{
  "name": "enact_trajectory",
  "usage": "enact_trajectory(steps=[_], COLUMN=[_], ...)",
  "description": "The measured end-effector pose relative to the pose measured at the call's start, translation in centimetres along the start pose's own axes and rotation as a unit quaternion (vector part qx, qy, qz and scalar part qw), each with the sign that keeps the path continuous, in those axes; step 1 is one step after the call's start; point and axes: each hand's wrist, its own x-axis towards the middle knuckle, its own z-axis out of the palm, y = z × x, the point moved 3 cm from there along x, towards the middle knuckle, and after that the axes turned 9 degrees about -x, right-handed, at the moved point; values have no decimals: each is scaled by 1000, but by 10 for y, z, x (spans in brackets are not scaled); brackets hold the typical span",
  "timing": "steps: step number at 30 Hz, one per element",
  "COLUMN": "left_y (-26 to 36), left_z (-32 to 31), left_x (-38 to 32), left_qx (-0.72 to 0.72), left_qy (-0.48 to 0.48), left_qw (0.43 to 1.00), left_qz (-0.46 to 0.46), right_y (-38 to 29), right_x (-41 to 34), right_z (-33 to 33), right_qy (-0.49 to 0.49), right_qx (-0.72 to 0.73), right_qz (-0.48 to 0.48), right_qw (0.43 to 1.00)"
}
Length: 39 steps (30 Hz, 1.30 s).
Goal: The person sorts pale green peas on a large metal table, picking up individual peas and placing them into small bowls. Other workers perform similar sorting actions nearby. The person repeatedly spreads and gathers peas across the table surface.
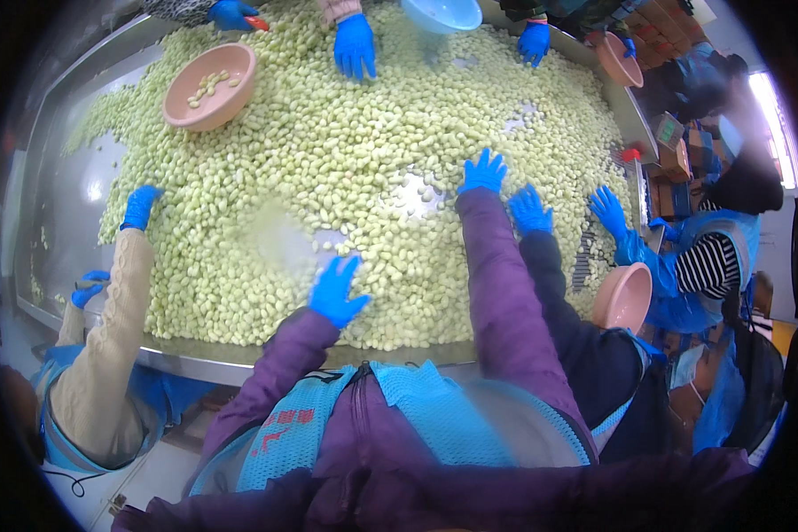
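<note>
A thick layer of small pale-green oval fruits (292,159) covers much of a metal sorting table (46,199) before me. My left hand (338,292), in a blue glove, lies over the fruits near the front edge. Its thumb and fingers are spread and I see nothing held in it. A bare, shiny patch of the tabletop shows just beyond its fingertips. Farther out and to the right, my right hand (483,173), gloved the same way, rests palm down on the fruits with fingers apart. Any fruit under either palm is hidden. Both my sleeves are purple.
Co-workers' blue-gloved hands reach in from left (139,206), right (531,209) and the far side (355,48). A pink bowl (203,110) holding several fruits stands far left. Another pink bowl (622,299) is at right, and a blue bowl (444,16) at the back.
</note>
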Motion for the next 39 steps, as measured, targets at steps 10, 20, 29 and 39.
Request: enact_trajectory(steps=[10,20,29,39], left_y=[-132,-150,-66,-121], left_z=[-133,-18,97,-115], left_x=[-86,-65,21,-82], left_qx=[240,128,-283,248], left_qy=[73,-32,-57,18], left_qw=[857,936,953,888], left_qz=[-450,-327,-94,-386], right_y=[-213,-203,-96,-163], right_x=[-268,-258,-97,-238], right_z=[-56,-33,11,-35], right_qy=[14,20,84,-43], right_qx=[311,248,186,281], right_qz=[-527,-511,-151,-334], right_qw=[791,823,967,899])
